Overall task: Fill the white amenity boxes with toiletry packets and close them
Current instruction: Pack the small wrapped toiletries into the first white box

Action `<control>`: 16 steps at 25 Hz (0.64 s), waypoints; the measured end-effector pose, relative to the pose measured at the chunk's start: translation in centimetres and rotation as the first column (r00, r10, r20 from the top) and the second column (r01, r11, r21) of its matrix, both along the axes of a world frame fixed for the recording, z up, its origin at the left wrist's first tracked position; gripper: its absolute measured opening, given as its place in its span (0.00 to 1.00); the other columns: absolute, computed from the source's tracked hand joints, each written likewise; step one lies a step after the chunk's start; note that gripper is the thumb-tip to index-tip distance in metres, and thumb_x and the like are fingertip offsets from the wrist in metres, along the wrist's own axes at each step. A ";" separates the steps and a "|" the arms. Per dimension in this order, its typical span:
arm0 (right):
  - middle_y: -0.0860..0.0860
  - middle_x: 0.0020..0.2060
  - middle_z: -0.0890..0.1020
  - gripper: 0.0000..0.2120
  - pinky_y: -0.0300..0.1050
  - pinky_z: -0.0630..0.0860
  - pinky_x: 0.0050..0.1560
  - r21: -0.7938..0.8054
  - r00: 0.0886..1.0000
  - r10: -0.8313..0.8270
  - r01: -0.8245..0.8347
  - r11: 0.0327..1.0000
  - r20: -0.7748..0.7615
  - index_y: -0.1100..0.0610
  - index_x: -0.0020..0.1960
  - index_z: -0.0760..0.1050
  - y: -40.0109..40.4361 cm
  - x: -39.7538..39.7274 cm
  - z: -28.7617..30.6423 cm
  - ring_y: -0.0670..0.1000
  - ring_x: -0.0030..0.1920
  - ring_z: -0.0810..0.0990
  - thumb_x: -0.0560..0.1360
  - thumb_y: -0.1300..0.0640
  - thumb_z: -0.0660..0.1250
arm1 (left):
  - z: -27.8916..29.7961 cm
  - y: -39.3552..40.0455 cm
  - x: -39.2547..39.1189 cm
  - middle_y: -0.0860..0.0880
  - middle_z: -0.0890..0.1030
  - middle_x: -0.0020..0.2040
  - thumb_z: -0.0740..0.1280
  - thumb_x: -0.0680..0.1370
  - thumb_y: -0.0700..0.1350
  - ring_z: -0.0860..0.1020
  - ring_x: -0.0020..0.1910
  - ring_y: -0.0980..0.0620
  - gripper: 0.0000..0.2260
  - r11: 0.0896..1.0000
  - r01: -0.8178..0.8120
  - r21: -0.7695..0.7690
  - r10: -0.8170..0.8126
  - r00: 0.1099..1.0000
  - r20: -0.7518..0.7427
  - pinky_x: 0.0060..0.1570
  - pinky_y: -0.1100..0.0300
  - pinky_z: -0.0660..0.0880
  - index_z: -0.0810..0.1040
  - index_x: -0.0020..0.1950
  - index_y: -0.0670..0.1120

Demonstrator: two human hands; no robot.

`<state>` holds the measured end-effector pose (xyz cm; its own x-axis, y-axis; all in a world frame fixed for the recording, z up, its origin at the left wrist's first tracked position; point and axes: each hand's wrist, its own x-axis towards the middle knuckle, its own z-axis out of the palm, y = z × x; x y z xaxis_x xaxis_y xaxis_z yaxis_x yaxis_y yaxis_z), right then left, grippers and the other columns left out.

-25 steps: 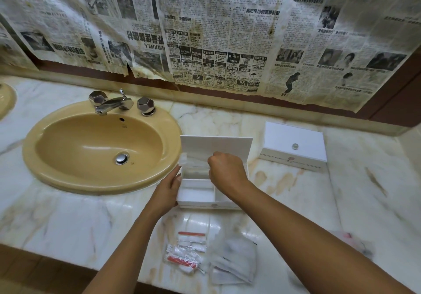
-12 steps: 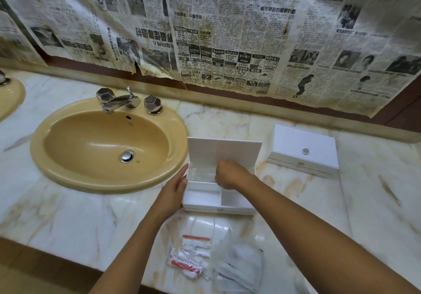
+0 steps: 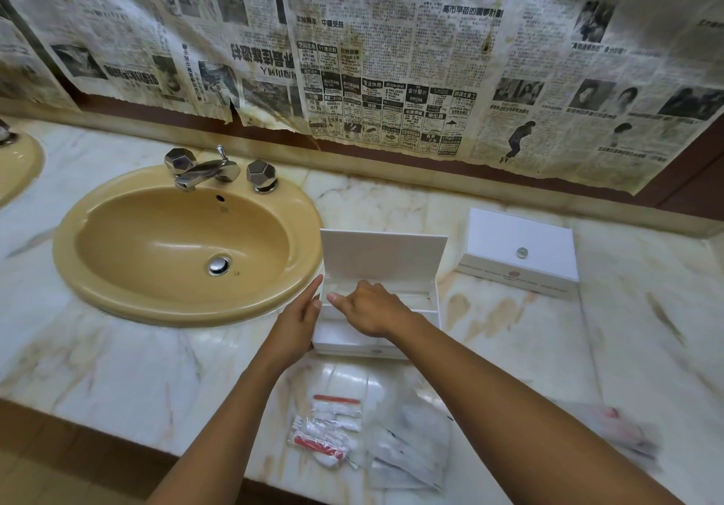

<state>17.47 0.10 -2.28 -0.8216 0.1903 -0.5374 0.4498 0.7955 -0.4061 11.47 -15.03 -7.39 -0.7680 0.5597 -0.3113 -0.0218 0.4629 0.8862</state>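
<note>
Working from the marble counter down, we have the yellow basin on the left and a closed white box well to the right. Between them stands the open white box, lid upright, just beside the basin rim. It looks light and stiff, so we would steady it by its side walls. Our left hand lies flat and open against its left wall. Our right hand reaches into the back compartment, fingers curled; whether it pinches a packet we cannot tell. The toiletry packets near the counter edge look thin, soft and slippery, best pinched at a corner.
</note>
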 end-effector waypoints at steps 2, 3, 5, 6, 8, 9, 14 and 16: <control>0.57 0.70 0.66 0.32 0.58 0.62 0.68 0.005 1.000 -0.022 0.022 1.000 -0.012 0.54 0.67 0.73 0.1 0.1 -0.3 0.59 0.70 0.63 0.79 0.35 0.45 | 0.0 0.1 0.0 0.60 0.63 0.69 0.54 0.84 0.49 0.72 0.50 0.62 0.20 1.000 0.004 0.001 -0.004 1.000 -0.011 0.49 0.42 0.80 0.61 0.76 0.61; 0.57 0.68 0.68 0.31 0.58 0.63 0.67 0.016 0.999 -0.020 0.020 1.000 -0.037 0.54 0.66 0.74 0.0 0.4 -0.3 0.59 0.69 0.64 0.79 0.36 0.46 | 0.0 0.1 0.1 0.60 0.63 0.70 0.54 0.84 0.49 0.73 0.51 0.62 0.20 1.000 0.005 0.005 -0.005 1.000 -0.015 0.49 0.42 0.80 0.62 0.76 0.61; 0.56 0.62 0.73 0.26 0.56 0.65 0.65 0.035 0.984 -0.051 0.058 0.998 -0.173 0.52 0.64 0.76 -0.2 1.3 -0.1 0.58 0.66 0.68 0.80 0.38 0.50 | -0.3 0.1 -0.1 0.59 0.64 0.72 0.55 0.84 0.49 0.74 0.54 0.60 0.19 1.000 -0.002 0.013 0.002 1.000 -0.021 0.53 0.43 0.79 0.63 0.74 0.62; 0.55 0.60 0.75 0.23 0.54 0.66 0.64 0.029 0.959 -0.085 0.097 0.995 -0.270 0.51 0.64 0.76 -0.2 1.9 0.1 0.56 0.64 0.70 0.80 0.40 0.53 | -0.5 0.0 -0.1 0.58 0.64 0.73 0.55 0.84 0.49 0.73 0.60 0.58 0.19 1.000 0.000 0.021 0.000 1.000 -0.019 0.56 0.43 0.78 0.63 0.74 0.64; 0.53 0.58 0.76 0.19 0.51 0.69 0.63 -0.007 0.897 -0.148 0.159 0.987 -0.416 0.52 0.64 0.75 -0.2 3.5 0.7 0.53 0.62 0.72 0.79 0.44 0.58 | -1.0 -0.1 -0.3 0.56 0.65 0.75 0.55 0.84 0.50 0.70 0.68 0.51 0.19 0.999 0.004 0.042 -0.003 1.000 -0.018 0.61 0.42 0.75 0.63 0.72 0.67; 0.52 0.57 0.77 0.17 0.49 0.70 0.62 -0.031 0.878 -0.167 0.172 0.985 -0.448 0.52 0.64 0.76 -0.2 4.4 1.1 0.52 0.61 0.73 0.79 0.46 0.60 | -1.2 -0.1 -0.4 0.55 0.66 0.75 0.55 0.84 0.50 0.70 0.70 0.49 0.19 0.999 0.003 0.042 -0.002 1.000 -0.022 0.62 0.41 0.73 0.63 0.72 0.67; 0.50 0.57 0.77 0.15 0.45 0.70 0.60 -0.003 0.897 -0.126 0.138 0.990 -0.423 0.52 0.63 0.76 -1.8 9.9 2.2 0.50 0.60 0.73 0.78 0.51 0.62 | -1.9 -0.1 -0.6 0.53 0.67 0.75 0.55 0.84 0.50 0.68 0.72 0.47 0.19 1.000 0.007 0.019 -0.006 0.998 -0.059 0.67 0.39 0.69 0.62 0.74 0.64; 0.50 0.57 0.76 0.14 0.45 0.70 0.57 0.063 0.941 -0.076 0.102 0.993 -0.329 0.52 0.62 0.76 -2.4 11.7 1.9 0.51 0.60 0.73 0.77 0.52 0.63 | -2.1 -0.1 -0.8 0.54 0.66 0.75 0.55 0.83 0.51 0.67 0.72 0.48 0.19 0.999 0.021 0.025 -0.019 0.997 -0.073 0.67 0.39 0.68 0.61 0.73 0.67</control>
<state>29.22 -2.30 -0.35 -0.9267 0.3016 -0.2240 0.3743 0.7932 -0.4803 10.69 -15.17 -9.44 -0.7765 0.5827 -0.2400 0.0526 0.4394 0.8967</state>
